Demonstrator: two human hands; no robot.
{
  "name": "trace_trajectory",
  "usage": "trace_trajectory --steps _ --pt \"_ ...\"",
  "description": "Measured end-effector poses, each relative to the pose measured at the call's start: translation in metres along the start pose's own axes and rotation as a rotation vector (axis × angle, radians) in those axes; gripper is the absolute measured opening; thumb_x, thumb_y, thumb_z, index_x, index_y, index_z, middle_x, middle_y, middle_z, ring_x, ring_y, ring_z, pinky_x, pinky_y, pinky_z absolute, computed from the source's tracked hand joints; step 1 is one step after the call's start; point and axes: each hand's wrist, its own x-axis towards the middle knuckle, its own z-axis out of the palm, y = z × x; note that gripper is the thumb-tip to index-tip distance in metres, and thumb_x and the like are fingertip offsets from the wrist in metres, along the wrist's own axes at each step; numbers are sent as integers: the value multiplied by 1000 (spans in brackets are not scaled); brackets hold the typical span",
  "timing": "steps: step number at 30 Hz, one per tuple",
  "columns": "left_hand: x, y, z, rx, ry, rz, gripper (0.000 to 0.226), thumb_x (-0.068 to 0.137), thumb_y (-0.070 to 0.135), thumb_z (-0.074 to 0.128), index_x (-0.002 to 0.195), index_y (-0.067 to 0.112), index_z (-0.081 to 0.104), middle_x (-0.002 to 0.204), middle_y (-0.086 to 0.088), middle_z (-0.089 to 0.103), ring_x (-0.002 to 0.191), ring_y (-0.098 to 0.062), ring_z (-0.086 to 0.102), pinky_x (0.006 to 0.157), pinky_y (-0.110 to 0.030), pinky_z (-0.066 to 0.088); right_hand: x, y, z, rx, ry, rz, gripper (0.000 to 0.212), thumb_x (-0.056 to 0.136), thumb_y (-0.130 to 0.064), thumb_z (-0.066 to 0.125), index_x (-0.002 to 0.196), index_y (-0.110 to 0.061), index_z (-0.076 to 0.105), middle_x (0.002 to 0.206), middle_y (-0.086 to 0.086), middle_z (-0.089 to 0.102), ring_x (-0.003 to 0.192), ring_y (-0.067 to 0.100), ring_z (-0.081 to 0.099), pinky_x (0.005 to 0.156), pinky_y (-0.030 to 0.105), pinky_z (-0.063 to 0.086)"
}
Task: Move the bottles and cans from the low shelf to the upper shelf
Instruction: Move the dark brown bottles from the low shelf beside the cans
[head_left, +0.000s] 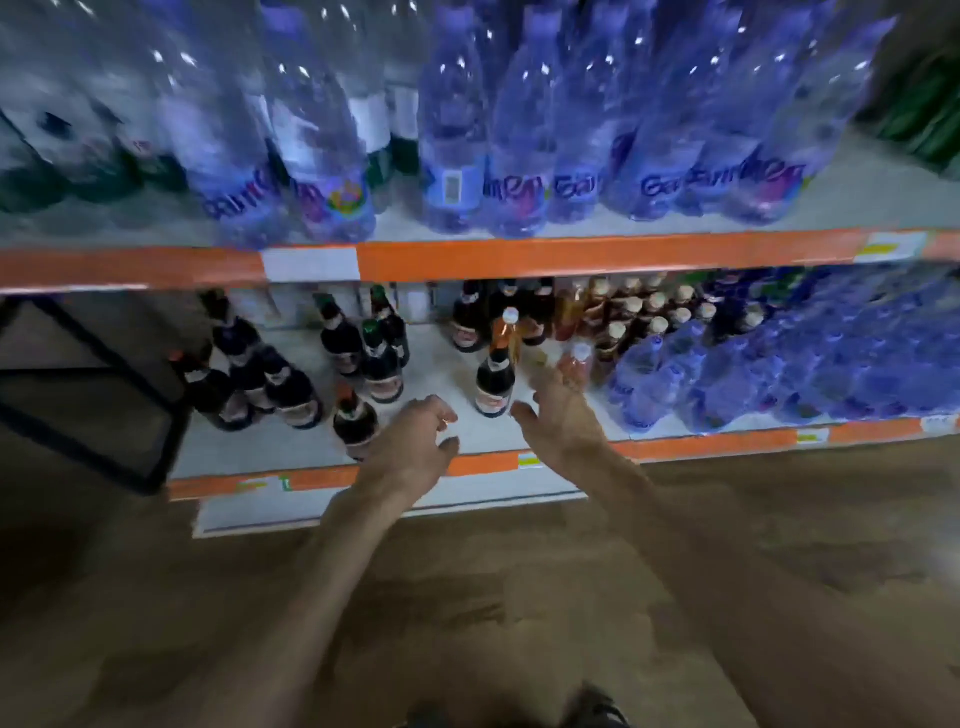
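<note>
Several dark glass bottles stand on the low shelf (467, 431), one dark bottle (495, 382) near its front edge. My left hand (415, 439) hovers over the shelf edge just left of that bottle, fingers loosely curled and holding nothing. My right hand (558, 410) reaches in just right of it, fingers spread and empty. A small amber bottle (575, 364) sits behind my right fingers, and another dark bottle (355, 418) stands beside my left wrist. The upper shelf (571, 257) holds blue water bottles (457, 140).
Wrapped packs of blue water bottles (779, 364) fill the right of the low shelf. Amber bottles (634, 317) stand at the back. A dark metal frame (104, 405) is on the left. Brown floor (467, 597) lies below. The picture is motion-blurred.
</note>
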Motion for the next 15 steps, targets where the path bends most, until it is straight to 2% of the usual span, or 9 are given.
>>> trace_trajectory --steps 4,7,11,15 --pt "64 -77 96 29 80 55 28 94 24 60 121 18 56 118 1 60 113 -18 58 94 -39 49 59 72 93 1 92 -24 42 94 -27 54 130 -10 41 127 14 54 118 32 53 92 43 48" --pt "95 -110 140 -11 150 73 26 94 23 61 119 20 57 119 2 61 113 -14 58 95 -36 49 83 103 136 0 121 -70 43 94 -26 57 130 -8 42 128 16 51 118 32 52 93 40 47" --pt "106 -117 145 -24 174 53 23 93 25 62 114 21 57 114 3 61 110 -16 59 91 -36 50 88 112 140 38 114 -58 41 94 -26 56 128 -8 43 128 14 51 120 30 50 97 41 45" --pt "93 -111 122 -14 169 3 23 92 25 64 114 18 59 111 1 62 107 -17 60 87 -33 50 80 105 127 -2 69 -53 34 95 -24 55 122 -7 45 124 15 55 116 29 54 92 41 48"
